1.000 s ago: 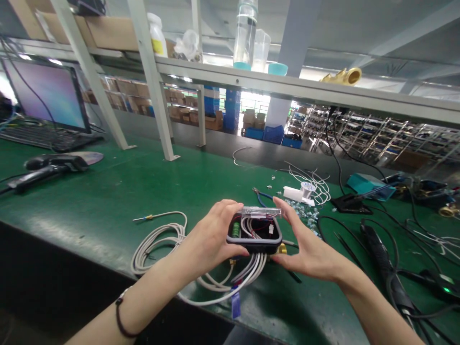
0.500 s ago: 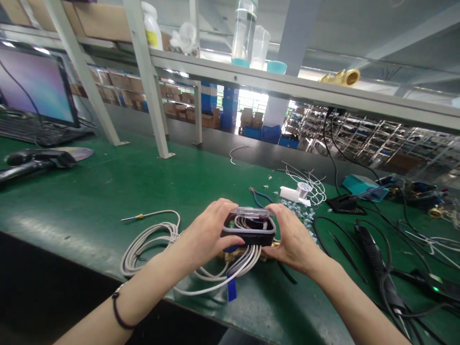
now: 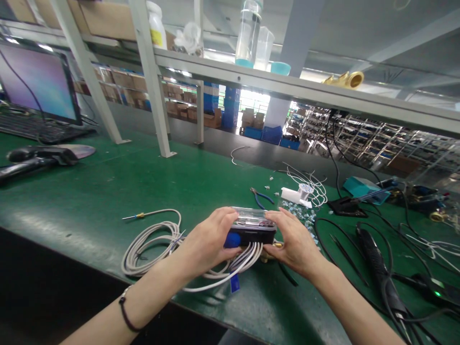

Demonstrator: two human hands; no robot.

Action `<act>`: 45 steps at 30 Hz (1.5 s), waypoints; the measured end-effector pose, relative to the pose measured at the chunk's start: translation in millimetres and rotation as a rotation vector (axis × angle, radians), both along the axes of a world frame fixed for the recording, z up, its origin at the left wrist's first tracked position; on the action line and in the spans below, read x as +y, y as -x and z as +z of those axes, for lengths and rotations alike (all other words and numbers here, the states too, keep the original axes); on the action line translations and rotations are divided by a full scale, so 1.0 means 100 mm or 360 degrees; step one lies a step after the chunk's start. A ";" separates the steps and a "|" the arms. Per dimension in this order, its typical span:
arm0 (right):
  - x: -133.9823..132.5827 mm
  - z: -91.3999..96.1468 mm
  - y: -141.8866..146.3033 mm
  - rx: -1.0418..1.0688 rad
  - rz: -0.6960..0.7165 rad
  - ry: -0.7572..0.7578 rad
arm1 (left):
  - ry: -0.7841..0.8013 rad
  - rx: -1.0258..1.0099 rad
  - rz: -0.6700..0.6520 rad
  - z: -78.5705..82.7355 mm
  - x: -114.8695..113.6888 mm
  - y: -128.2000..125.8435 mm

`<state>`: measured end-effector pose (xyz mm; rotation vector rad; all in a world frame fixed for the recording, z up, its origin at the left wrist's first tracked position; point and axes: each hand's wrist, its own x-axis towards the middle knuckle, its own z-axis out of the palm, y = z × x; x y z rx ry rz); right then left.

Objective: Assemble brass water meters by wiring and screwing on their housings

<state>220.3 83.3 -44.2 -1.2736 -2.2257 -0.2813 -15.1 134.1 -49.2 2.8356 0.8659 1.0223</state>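
Both my hands grip a small black meter housing (image 3: 251, 235) with a clear lid (image 3: 251, 218) lying flat on top of it. My left hand (image 3: 208, 239) wraps its left end, thumb on a blue round part (image 3: 232, 239). At the right end, the fingers of my right hand (image 3: 293, 242) press on the lid. White cables (image 3: 151, 242) leave the housing's front and coil on the green bench to the left, ending in a thin metal probe (image 3: 132, 216). A brass fitting (image 3: 268, 256) shows under the housing.
A monitor (image 3: 36, 86), keyboard and barcode scanner (image 3: 36, 158) sit at the far left. Blue-handled pliers (image 3: 260, 195), small loose parts (image 3: 302, 211) and white wires lie behind the housing. Black cables and an electric screwdriver (image 3: 377, 258) crowd the right. A shelf (image 3: 287, 88) runs overhead.
The clear lid, raised at the back a second ago with the wiring inside showing, has come down flat onto the housing. My hands have lowered the housing slightly toward the bench.
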 end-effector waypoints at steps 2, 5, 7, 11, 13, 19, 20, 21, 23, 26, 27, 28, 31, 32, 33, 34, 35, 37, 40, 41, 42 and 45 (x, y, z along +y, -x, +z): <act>0.00 -0.01 0.00 -0.0017 0.0015 -0.0020 | -0.0015 -0.0014 -0.0004 -0.02 0.01 0.00; -0.02 -0.02 0.02 -0.0066 -0.0027 -0.0049 | -0.0076 -0.0060 -0.0028 -0.06 0.02 0.00; -0.02 -0.03 0.04 -0.0137 -0.0065 -0.0077 | -0.0137 -0.0096 -0.0055 -0.10 0.04 0.00; -0.03 -0.04 0.03 -0.0246 -0.0058 -0.0103 | -0.0181 -0.0103 -0.0084 -0.14 0.03 0.01; -0.02 -0.04 0.01 -0.0243 -0.0043 -0.0110 | -0.0174 -0.0044 -0.0068 -0.13 0.03 0.03; -0.01 -0.06 -0.02 -0.0230 0.0009 -0.0162 | -0.0291 0.0034 -0.0087 -0.12 0.04 0.08; -0.01 -0.06 -0.02 -0.0229 0.0015 -0.0180 | -0.0320 0.0017 -0.0093 -0.13 0.04 0.08; -0.01 -0.07 -0.02 -0.0231 0.0022 -0.0198 | -0.0345 0.0007 -0.0103 -0.15 0.04 0.09; -0.01 -0.07 -0.02 -0.0237 0.0039 -0.0226 | -0.0384 -0.0004 -0.0127 -0.18 0.05 0.10; -0.03 -0.07 -0.02 -0.0233 0.0056 -0.0248 | -0.0364 -0.0011 -0.0168 -0.19 0.07 0.09; -0.04 -0.07 -0.02 -0.0226 0.0055 -0.0251 | -0.0316 -0.0021 -0.0167 -0.18 0.07 0.09; -0.05 -0.06 -0.01 -0.0218 0.0050 -0.0253 | -0.0233 -0.0028 -0.0159 -0.14 0.06 0.09; -0.14 -0.03 0.04 -0.0217 -0.0004 -0.0274 | 0.0181 -0.0138 0.0005 0.01 -0.12 0.13; -0.18 -0.02 0.08 -0.0223 -0.0036 -0.0284 | 0.0347 -0.0264 0.0131 0.06 -0.24 0.16; -0.23 -0.02 0.12 -0.0231 -0.0077 -0.0288 | 0.0527 -0.0424 0.0261 0.10 -0.39 0.18; -0.28 -0.01 0.18 -0.0243 -0.0128 -0.0288 | 0.0735 -0.0630 0.0413 0.12 -0.56 0.20; -0.34 -0.02 0.24 -0.0258 -0.0186 -0.0288 | 0.0984 -0.0788 0.0472 0.11 -0.73 0.19; -0.45 -0.03 0.39 -0.0296 -0.0306 -0.0293 | 0.1609 -0.0941 0.0367 0.03 -1.06 0.11; -0.60 -0.07 0.64 -0.0328 -0.0433 -0.0365 | 0.1995 -0.1378 0.0383 -0.12 -1.29 -0.17; -0.65 -0.08 0.72 -0.0331 -0.0450 -0.0398 | 0.2057 -0.1527 0.0356 -0.14 -1.29 -0.28; -0.69 -0.10 0.80 -0.0330 -0.0451 -0.0434 | 0.2099 -0.1663 0.0323 -0.14 -1.27 -0.38; -0.81 -0.15 0.99 -0.0279 -0.0424 -0.0524 | 0.2075 -0.1767 0.0341 -0.09 -1.14 -0.56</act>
